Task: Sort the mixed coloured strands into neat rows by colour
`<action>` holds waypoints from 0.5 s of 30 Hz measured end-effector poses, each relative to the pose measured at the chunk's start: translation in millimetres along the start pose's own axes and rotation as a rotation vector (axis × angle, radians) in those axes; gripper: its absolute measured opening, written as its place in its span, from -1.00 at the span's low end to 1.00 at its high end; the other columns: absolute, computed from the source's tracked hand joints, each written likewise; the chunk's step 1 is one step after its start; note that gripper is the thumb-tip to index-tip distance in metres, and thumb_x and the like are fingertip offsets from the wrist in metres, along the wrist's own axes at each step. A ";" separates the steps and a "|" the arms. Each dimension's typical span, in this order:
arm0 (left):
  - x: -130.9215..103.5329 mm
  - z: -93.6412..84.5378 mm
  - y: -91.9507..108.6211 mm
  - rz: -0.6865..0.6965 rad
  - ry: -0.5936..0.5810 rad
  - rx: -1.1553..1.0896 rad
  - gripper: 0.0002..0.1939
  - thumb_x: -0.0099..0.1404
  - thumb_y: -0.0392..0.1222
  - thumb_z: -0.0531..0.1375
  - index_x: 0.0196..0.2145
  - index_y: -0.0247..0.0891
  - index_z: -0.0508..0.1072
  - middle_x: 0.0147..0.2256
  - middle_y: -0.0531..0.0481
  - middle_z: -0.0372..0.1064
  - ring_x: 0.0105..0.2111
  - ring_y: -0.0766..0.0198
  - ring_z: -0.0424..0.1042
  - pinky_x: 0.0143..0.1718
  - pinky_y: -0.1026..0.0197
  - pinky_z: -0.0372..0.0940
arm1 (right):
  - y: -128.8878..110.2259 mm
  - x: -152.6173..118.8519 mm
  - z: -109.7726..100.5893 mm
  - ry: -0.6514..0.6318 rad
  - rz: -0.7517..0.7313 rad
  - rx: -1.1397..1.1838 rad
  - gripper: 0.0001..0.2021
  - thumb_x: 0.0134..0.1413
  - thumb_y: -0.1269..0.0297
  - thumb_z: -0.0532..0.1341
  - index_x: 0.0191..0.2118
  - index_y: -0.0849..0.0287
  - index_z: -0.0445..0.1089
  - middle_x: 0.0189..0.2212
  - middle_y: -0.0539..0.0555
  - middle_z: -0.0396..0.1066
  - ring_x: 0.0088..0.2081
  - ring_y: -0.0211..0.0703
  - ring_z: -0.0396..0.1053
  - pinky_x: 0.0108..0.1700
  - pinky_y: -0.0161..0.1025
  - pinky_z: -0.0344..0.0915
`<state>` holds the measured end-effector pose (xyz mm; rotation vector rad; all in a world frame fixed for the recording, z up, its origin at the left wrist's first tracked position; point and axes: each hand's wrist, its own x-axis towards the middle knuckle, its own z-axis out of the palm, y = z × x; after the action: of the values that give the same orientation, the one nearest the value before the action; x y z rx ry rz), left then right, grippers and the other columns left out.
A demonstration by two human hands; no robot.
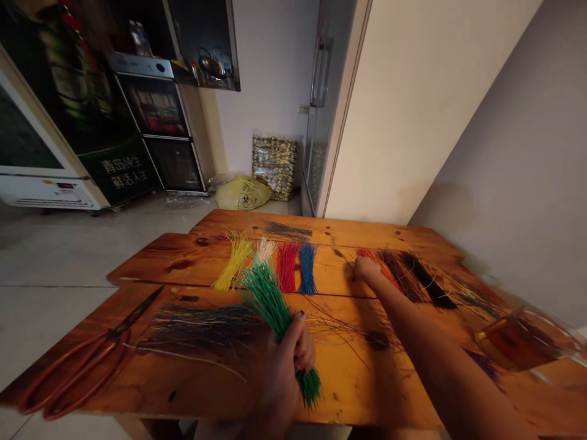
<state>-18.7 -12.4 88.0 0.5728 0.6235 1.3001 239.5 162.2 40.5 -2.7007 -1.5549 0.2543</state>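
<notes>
My left hand (296,348) is closed round a thick bundle of thin green strands (266,290), held at a slant above the near part of the table. Its splayed upper end overlaps the white bundle (265,247) from my viewpoint. My right hand (365,269) reaches far forward, its fingers curled together beside the orange-red bundle (385,272); whatever they pinch is hidden. Between my hands lie a blue bundle (307,269) and a red bundle (287,267). A yellow bundle (233,260) rests left of the white one.
Large red-handled scissors (112,335) lie on the wooden table (202,391) at left, beside loose dark strands (206,324). Brown (403,278) and black bundles (428,281) lie right. A glass mug of amber liquid (523,336) stands near the right edge. Grey strands (288,231) lie farther back.
</notes>
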 end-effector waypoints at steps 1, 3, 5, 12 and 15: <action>0.7 0.0 -0.4 -0.001 -0.007 0.003 -0.57 0.03 0.00 0.28 -0.64 -0.24 0.11 -0.79 0.28 -0.14 -0.83 0.55 -0.16 -0.81 0.41 -0.15 | -1.1 4.2 -0.2 -0.028 0.005 -0.023 -0.63 -0.21 0.35 0.28 -0.17 0.36 0.44 -0.12 0.44 0.37 -0.03 0.22 0.32 -0.08 0.03 0.24; 1.5 -0.2 -1.5 0.014 -0.024 0.000 -0.63 0.06 -0.01 0.27 -0.60 -0.24 0.17 -0.79 0.29 -0.14 -0.83 0.55 -0.16 -0.81 0.42 -0.14 | -1.8 9.6 -0.8 -0.079 0.007 -0.056 -0.60 -0.33 0.36 0.34 -0.22 0.33 0.46 -0.15 0.39 0.40 -0.06 0.21 0.34 -0.11 0.02 0.26; 1.5 -1.6 -2.8 0.026 -0.030 -0.010 -0.71 0.08 -0.04 0.25 -0.53 -0.24 0.24 -0.79 0.29 -0.12 -0.84 0.53 -0.14 -0.81 0.42 -0.12 | -1.2 11.0 -1.6 -0.118 -0.005 -0.065 -0.66 -0.40 0.36 0.36 -0.32 0.30 0.48 -0.22 0.33 0.43 -0.11 0.18 0.37 -0.14 0.00 0.28; 3.1 -12.4 -3.6 0.027 0.015 -0.023 -0.71 0.08 -0.07 0.27 -0.56 -0.26 0.25 -0.78 0.27 -0.13 -0.83 0.53 -0.14 -0.80 0.40 -0.15 | 11.3 11.8 -15.3 -0.158 -0.096 0.030 -0.84 -0.29 0.30 0.31 -0.53 0.33 0.43 -0.49 0.26 0.44 -0.31 0.06 0.43 -0.27 -0.11 0.32; 4.6 -11.6 -5.1 0.016 0.011 -0.022 -0.68 0.10 -0.08 0.25 -0.61 -0.25 0.21 -0.78 0.26 -0.14 -0.82 0.53 -0.15 -0.79 0.39 -0.16 | 19.8 16.3 -30.1 -0.158 -0.103 0.101 -0.79 -0.07 0.28 0.18 -0.55 0.34 0.41 -0.64 0.20 0.39 -0.48 -0.09 0.40 -0.41 -0.22 0.31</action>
<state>-22.6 -8.3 75.8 0.5543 0.6141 1.3243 269.0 168.3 66.2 -2.5698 -1.6651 0.5397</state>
